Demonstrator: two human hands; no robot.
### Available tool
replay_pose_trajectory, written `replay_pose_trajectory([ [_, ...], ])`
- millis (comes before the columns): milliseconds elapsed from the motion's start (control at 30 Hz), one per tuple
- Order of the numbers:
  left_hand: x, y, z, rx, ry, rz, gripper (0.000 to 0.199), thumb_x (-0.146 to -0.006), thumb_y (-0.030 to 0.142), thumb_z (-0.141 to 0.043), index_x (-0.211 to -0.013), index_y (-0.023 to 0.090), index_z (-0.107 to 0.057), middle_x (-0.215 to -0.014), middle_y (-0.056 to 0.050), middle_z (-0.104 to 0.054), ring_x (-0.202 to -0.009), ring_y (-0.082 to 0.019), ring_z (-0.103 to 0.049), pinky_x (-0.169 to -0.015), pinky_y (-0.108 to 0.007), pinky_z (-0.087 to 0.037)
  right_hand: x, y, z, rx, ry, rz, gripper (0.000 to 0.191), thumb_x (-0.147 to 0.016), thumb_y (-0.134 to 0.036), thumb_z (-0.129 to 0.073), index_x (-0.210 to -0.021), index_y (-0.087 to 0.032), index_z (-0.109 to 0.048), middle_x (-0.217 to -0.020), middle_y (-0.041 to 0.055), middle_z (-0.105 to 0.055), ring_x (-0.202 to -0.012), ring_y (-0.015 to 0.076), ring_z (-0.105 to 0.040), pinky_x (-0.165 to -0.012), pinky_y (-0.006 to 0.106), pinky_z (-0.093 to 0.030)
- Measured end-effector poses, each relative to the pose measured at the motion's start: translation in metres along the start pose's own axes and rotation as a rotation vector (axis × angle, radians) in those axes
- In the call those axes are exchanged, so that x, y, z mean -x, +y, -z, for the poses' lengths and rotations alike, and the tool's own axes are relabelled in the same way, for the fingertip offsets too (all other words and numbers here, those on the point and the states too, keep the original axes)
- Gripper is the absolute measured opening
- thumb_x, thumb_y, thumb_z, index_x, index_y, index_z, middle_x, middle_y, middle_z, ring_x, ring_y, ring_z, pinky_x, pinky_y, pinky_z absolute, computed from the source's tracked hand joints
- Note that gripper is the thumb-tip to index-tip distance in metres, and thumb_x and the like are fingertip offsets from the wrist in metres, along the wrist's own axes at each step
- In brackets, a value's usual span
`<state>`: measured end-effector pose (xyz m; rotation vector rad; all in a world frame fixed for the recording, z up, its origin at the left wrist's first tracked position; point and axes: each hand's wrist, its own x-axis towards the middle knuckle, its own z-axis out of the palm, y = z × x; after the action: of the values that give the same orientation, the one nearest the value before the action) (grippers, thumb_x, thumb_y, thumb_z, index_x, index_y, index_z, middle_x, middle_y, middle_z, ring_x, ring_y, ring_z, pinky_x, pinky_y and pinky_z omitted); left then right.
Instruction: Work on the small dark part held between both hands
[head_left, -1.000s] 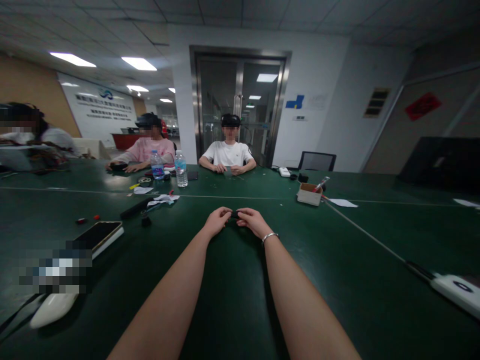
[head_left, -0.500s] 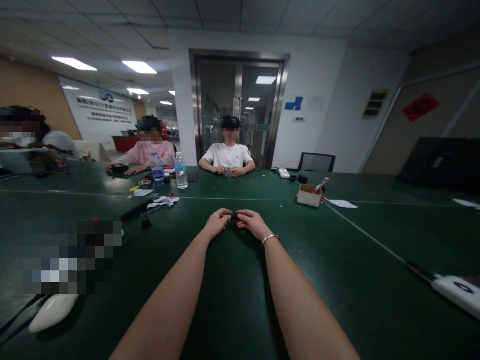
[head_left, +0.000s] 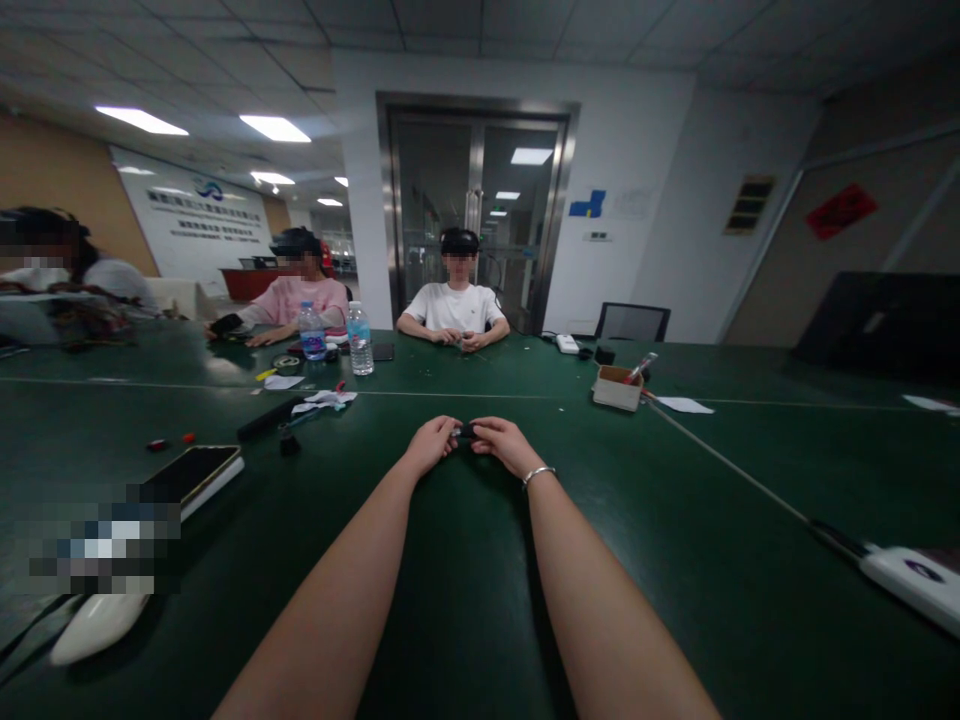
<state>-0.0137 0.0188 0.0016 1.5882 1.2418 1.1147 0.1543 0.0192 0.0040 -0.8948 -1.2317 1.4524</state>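
My left hand and my right hand meet over the middle of the green table. Between their fingertips is a small black object, too small for me to tell its kind. My right thumb and fingers pinch it from the right. The left fingertips are closed at its other end, where a small pale bit shows. A silver bracelet circles my right wrist. Both forearms reach forward from the bottom edge.
On the left lie a phone, a white rounded device and a small black item. Two water bottles stand farther back. A small open box and a white power strip are on the right. Several people sit across the table.
My hands stay nearly in place, and a small pale bit now shows by the left fingertips. Across the table, the white-shirted person's hands have come closer together.
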Motion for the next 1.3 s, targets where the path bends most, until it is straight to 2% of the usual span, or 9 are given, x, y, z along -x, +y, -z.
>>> replay_pose_trajectory([
  [167, 0.0002, -0.0009, 0.0016, -0.04, 0.011, -0.001, 0.027, -0.08, 0.028, -0.049, -0.1, 0.017, -0.062, -0.074, -0.002, -0.058, -0.056, -0.008, -0.048, -0.047, -0.016, -0.038, 0.001, -0.0013, -0.0005, 0.001, 0.001, -0.002, 0.015, -0.076, -0.008, -0.063, -0.092, -0.01, -0.062, -0.072, 0.0033, -0.066, -0.052, 0.0073, -0.063, -0.053, 0.016, -0.055],
  [300, 0.0002, -0.0009, 0.002, -0.029, -0.01, -0.018, 0.032, -0.084, 0.034, -0.042, -0.1, 0.015, -0.061, -0.065, -0.001, -0.055, -0.05, -0.008, -0.045, -0.045, -0.017, -0.035, 0.0009, -0.0014, -0.0002, 0.001, -0.009, -0.003, 0.016, -0.076, -0.01, -0.064, -0.092, -0.011, -0.062, -0.072, 0.0036, -0.066, -0.053, 0.008, -0.063, -0.053, 0.017, -0.056],
  [433, 0.0006, -0.0008, 0.0015, -0.019, 0.012, -0.016, 0.029, -0.079, 0.031, -0.049, -0.1, 0.015, -0.062, -0.073, -0.002, -0.058, -0.053, -0.008, -0.048, -0.046, -0.017, -0.037, 0.0005, -0.0009, 0.0003, 0.001, -0.007, -0.003, 0.016, -0.076, -0.01, -0.064, -0.092, -0.011, -0.063, -0.074, 0.0048, -0.067, -0.054, 0.0086, -0.064, -0.054, 0.017, -0.056],
  [567, 0.0009, -0.001, 0.0016, -0.008, -0.007, -0.017, 0.032, -0.082, 0.036, -0.046, -0.099, 0.014, -0.062, -0.063, -0.001, -0.055, -0.048, -0.007, -0.044, -0.044, -0.017, -0.034, 0.0002, -0.0009, 0.0002, 0.002, -0.011, -0.007, 0.015, -0.077, -0.01, -0.064, -0.092, -0.01, -0.063, -0.073, 0.005, -0.067, -0.054, 0.0087, -0.064, -0.053, 0.018, -0.056],
  [700, -0.0002, -0.0014, 0.0018, -0.005, 0.005, -0.023, 0.029, -0.078, 0.029, -0.052, -0.101, 0.015, -0.062, -0.072, -0.002, -0.058, -0.053, -0.007, -0.048, -0.046, -0.017, -0.036, 0.0002, -0.0011, -0.0004, -0.014, 0.003, -0.009, 0.015, -0.076, -0.009, -0.064, -0.091, -0.01, -0.062, -0.072, 0.0042, -0.067, -0.053, 0.008, -0.063, -0.052, 0.016, -0.055],
  [833, -0.0014, -0.0022, 0.0013, 0.017, -0.002, -0.03, 0.031, -0.084, 0.032, -0.043, -0.102, 0.013, -0.06, -0.065, -0.001, -0.054, -0.048, -0.007, -0.044, -0.043, -0.017, -0.033, 0.0009, -0.0013, -0.0009, -0.015, -0.001, -0.005, 0.014, -0.078, -0.007, -0.061, -0.091, -0.01, -0.062, -0.07, 0.0036, -0.066, -0.052, 0.008, -0.063, -0.053, 0.017, -0.055],
  [1000, -0.0019, -0.0037, 0.001, 0.009, 0.015, -0.033, 0.029, -0.081, 0.031, -0.048, -0.103, 0.015, -0.06, -0.072, -0.001, -0.057, -0.051, -0.007, -0.048, -0.045, -0.016, -0.036, 0.0026, -0.0023, -0.001, -0.009, -0.007, 0.005, 0.015, -0.077, -0.007, -0.062, -0.092, -0.01, -0.062, -0.073, 0.0045, -0.067, -0.053, 0.0078, -0.063, -0.053, 0.017, -0.055],
  [1167, -0.0034, -0.0046, 0.0027, 0.015, -0.022, -0.019, 0.035, -0.086, 0.038, -0.041, -0.101, 0.012, -0.059, -0.058, 0.001, -0.052, -0.045, -0.007, -0.044, -0.043, -0.017, -0.033, 0.0028, -0.0026, -0.0001, -0.007, -0.011, 0.002, 0.016, -0.076, -0.008, -0.063, -0.092, -0.01, -0.063, -0.074, 0.0047, -0.067, -0.054, 0.0083, -0.063, -0.054, 0.018, -0.056],
  [1300, -0.0036, -0.004, 0.0021, 0.028, 0.002, 0.001, 0.029, -0.082, 0.032, -0.049, -0.102, 0.014, -0.06, -0.067, -0.001, -0.056, -0.051, -0.007, -0.048, -0.045, -0.016, -0.035, 0.002, -0.0016, 0.0004, -0.016, -0.005, 0.005, 0.015, -0.076, -0.008, -0.064, -0.09, -0.011, -0.063, -0.072, 0.0037, -0.066, -0.054, 0.0085, -0.063, -0.053, 0.018, -0.056],
])
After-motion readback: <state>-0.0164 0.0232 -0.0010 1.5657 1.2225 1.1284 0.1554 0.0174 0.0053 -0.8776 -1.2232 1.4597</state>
